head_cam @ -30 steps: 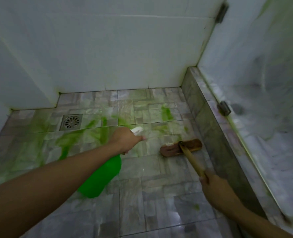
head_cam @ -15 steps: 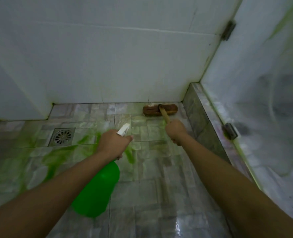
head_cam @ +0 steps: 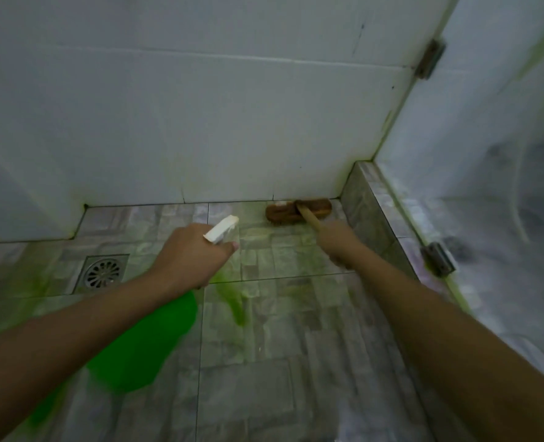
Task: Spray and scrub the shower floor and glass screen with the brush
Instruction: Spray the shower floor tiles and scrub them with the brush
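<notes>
We have a single head-worn view, looking forward and steeply down over both forearms at the shower floor (head_cam: 296, 362), close in, facing its far edge and far-right corner beside the glass screen (head_cam: 487, 186).

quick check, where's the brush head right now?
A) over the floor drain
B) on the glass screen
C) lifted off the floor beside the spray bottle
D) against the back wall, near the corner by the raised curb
D: the brush head sits on the floor tiles at the foot of the back wall, close to the curb, well right of the drain.
</notes>
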